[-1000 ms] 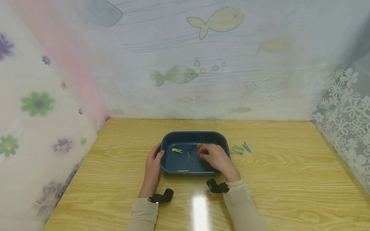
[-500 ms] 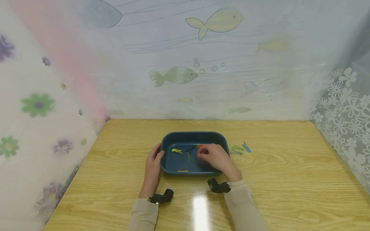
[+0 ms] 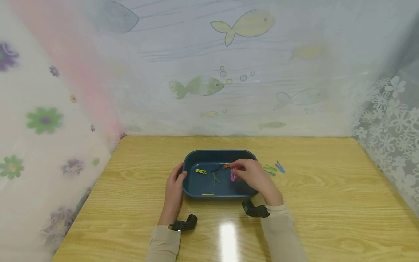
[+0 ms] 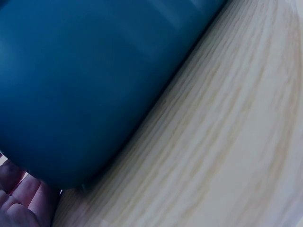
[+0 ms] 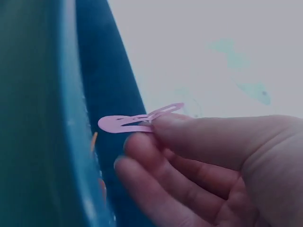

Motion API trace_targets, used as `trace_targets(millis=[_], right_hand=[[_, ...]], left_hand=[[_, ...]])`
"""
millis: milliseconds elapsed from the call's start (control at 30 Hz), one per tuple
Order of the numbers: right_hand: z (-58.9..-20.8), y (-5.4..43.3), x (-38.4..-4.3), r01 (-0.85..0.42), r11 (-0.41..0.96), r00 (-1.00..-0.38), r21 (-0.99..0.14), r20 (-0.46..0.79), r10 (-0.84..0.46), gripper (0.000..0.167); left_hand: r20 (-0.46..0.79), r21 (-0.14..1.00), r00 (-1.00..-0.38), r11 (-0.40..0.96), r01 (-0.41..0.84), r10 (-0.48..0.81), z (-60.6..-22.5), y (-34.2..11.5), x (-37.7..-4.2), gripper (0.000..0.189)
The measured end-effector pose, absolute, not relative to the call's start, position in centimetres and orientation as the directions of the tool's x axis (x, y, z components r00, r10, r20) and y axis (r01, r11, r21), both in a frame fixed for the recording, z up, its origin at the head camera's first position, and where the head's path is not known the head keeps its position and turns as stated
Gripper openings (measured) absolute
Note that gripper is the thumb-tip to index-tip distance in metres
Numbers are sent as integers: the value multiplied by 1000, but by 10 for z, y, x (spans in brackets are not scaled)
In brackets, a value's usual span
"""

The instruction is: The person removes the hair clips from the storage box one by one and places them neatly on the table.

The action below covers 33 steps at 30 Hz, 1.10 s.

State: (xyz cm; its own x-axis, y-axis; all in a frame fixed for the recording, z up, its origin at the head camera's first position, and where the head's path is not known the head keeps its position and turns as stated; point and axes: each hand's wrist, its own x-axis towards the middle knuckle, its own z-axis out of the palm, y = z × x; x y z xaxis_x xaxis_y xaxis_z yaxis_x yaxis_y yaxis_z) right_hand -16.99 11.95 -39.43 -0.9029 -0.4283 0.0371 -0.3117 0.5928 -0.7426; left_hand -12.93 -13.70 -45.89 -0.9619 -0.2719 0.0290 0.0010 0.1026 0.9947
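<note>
Through my head view, I have the left hand at the left end of a dark blue tub, gripping that wall with the thumb on the rim. My right hand holds a pink snap hair clip over the right half of the tub. Inside I see a yellow clip at left, an orange clip near the back, a dark clip and a green clip near the middle, and a thin yellow piece by the front wall. On the wooden table, right of the tub, lie green clips and a blue clip.

My left wrist view is mostly the tub's outer wall; a few fingers show at its lower corner, close against it.

In my right wrist view, thumb and index finger pinch the pink clip at one end, its rounded end pointing away, its narrow arm sprung up.
</note>
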Motion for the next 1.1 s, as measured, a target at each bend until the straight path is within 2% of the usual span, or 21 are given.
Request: trace_targets(millis=[133,300,533,767,1100], right_hand=[[-393,125,-171,-281,607,-921,-743,30,-389,22],[-391,131,-171,-204,567,-943,-798,5,-332,21],[-392,142,-173,-218,543,-947,-811,42,-318,15],[-392,151,-173,-190,585,-962,-789,32,-270,18],[-390,157,-174,-172,576,-956,-799,-6,-294,25]], left_hand=[[32,994,-961,109,2,-276,-459,-135,-129,35],[31,995,-962,96,5,-270,-458,-136,-129,34],[16,996,-963,93,-10,-270,-458,-136,-128,33],[15,994,-962,108,-15,-272,-458,-136,-128,34],[18,994,-963,105,-11,-268,-459,-137,-129,33]])
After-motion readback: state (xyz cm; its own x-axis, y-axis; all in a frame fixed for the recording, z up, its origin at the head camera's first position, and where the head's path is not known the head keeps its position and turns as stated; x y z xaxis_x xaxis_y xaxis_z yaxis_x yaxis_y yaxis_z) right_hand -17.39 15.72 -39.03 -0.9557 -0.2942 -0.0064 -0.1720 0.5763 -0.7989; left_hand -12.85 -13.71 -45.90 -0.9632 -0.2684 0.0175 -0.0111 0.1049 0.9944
